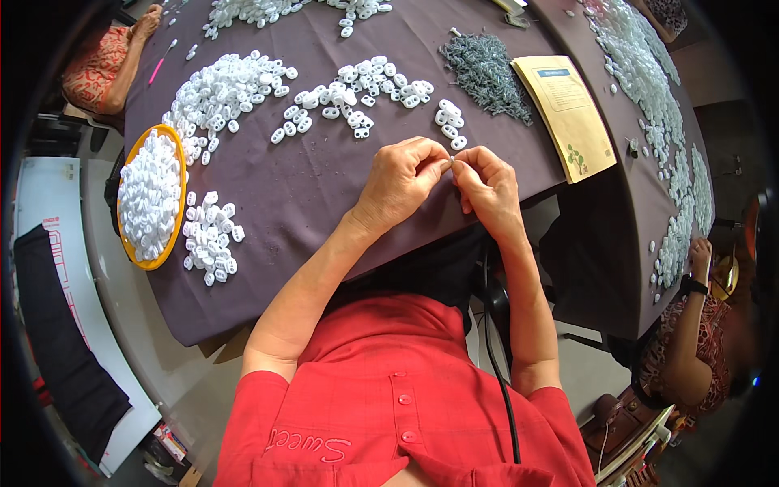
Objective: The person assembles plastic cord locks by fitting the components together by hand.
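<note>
Over the near edge of the dark tablecloth, my left hand (399, 183) and my right hand (492, 193) meet fingertip to fingertip. Both are closed in a pinch on a small white plastic piece (452, 159), mostly covered by the fingers. Just beyond them lies a short row of white two-holed plastic pieces (449, 122), shaped like cord locks. More of these form a loose cluster (357, 89) and a larger heap (227, 93) to the left. A pile of tiny grey pieces, probably springs (487, 75), sits beyond my right hand.
A yellow-rimmed basket (178, 203) full of white pieces stands at the left edge, beside a small heap (211, 235). A brown paper envelope (564, 114) lies to the right. Pale pieces (649, 97) cover the right table, where another person's hand (700, 258) rests. A pink-handled tool (158, 69) lies far left.
</note>
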`<state>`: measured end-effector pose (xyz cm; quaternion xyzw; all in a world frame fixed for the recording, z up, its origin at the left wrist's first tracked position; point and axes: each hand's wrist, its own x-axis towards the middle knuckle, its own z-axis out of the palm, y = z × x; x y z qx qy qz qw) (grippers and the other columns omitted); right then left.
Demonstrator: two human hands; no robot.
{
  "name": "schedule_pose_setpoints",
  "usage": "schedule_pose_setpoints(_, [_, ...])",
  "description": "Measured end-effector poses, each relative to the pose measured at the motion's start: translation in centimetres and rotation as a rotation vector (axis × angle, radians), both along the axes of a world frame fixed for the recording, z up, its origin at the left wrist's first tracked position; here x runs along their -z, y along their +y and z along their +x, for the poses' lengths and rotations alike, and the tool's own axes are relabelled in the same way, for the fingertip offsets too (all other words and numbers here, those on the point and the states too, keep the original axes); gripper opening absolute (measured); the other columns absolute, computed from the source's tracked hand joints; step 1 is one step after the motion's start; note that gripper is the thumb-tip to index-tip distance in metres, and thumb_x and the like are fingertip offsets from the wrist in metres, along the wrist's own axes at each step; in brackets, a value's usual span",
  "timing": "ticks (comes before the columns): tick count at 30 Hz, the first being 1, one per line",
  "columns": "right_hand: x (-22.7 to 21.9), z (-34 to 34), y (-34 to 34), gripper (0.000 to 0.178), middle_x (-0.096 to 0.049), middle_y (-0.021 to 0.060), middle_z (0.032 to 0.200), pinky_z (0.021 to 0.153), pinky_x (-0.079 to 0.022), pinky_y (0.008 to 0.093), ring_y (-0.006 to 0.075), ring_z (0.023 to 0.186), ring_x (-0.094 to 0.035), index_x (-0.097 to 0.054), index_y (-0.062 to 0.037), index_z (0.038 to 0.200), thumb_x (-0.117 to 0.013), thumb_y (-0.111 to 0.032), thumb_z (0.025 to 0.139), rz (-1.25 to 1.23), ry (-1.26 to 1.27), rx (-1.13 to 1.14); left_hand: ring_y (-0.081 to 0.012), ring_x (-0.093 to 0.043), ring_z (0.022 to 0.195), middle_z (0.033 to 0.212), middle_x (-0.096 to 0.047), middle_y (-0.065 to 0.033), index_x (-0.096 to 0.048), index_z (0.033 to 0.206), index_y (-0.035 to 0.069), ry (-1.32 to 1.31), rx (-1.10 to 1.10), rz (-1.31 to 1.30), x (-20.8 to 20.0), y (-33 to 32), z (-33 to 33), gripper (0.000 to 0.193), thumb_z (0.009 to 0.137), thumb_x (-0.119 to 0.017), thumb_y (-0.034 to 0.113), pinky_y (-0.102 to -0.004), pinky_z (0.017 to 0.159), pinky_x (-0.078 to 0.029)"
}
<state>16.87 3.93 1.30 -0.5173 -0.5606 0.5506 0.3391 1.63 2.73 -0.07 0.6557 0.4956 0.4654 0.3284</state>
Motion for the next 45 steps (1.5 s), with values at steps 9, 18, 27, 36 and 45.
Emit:
schedule_pose_setpoints(9, [0.1,-0.2,0.0,0.010,-0.054,-0.0008,0.064,0.041,-0.037,0.0171,0.0034,0.048,-0.046,-0.058,0.0003,0.084,-0.057,-0.010,0.084,-0.021,0.025,0.007,-0.0068,-0.056,0.058,0.071,-0.063,-0.0035,-0.062,0.088,-0.002,-0.002,-0.126,0.026,0.7,-0.6,0.8,0.009,0.080,-0.059,0.001,-0.0210,0.052,-0.044])
schedule_pose_setpoints(18, [0.2,-0.1,0.1,0.009,-0.056,0.0001,0.067,0.043,-0.038,0.0169,0.0038,0.049,-0.046,-0.057,0.0002,0.083,-0.058,-0.008,0.083,-0.038,0.112,0.006,-0.0011,-0.045,0.050,0.066,-0.058,0.0029,-0.063,0.085,0.003,-0.298,0.039,-0.390,-0.5,-0.3,-0.2,0.013,0.086,-0.056,0.014,-0.0166,0.043,-0.036])
schedule_pose_setpoints(27, [0.1,-0.1,-0.1,0.011,-0.057,0.0002,0.068,0.047,-0.041,0.0174,0.0039,0.054,-0.049,-0.058,0.0001,0.085,-0.059,-0.010,0.083,-0.065,0.168,0.005,-0.0019,-0.043,0.053,0.063,-0.052,0.0041,-0.058,0.079,0.003,-0.315,-0.024,-0.361,0.1,-0.5,0.4,0.016,0.086,-0.055,0.017,-0.0172,0.047,-0.036])
schedule_pose_setpoints(36, [0.5,-0.2,-0.2,0.014,-0.060,0.0031,0.073,0.050,-0.044,0.0173,0.0049,0.058,-0.053,-0.060,0.0015,0.093,-0.057,-0.010,0.086,-0.042,0.234,0.022,-0.0022,-0.043,0.053,0.064,-0.052,0.0038,-0.058,0.081,0.003,-0.433,-0.025,-0.377,0.0,-0.7,0.7,0.015,0.087,-0.054,0.017,-0.0173,0.048,-0.037])
schedule_pose_setpoints(45, [0.2,-0.5,-0.4,0.012,-0.059,0.0006,0.068,0.045,-0.041,0.0172,0.0037,0.053,-0.050,-0.060,-0.0002,0.086,-0.059,-0.012,0.084,-0.045,0.094,0.061,-0.0022,-0.043,0.053,0.063,-0.052,0.0038,-0.058,0.080,0.003,-0.310,-0.079,-0.296,0.8,-0.5,0.8,0.015,0.086,-0.055,0.016,-0.0177,0.047,-0.036])
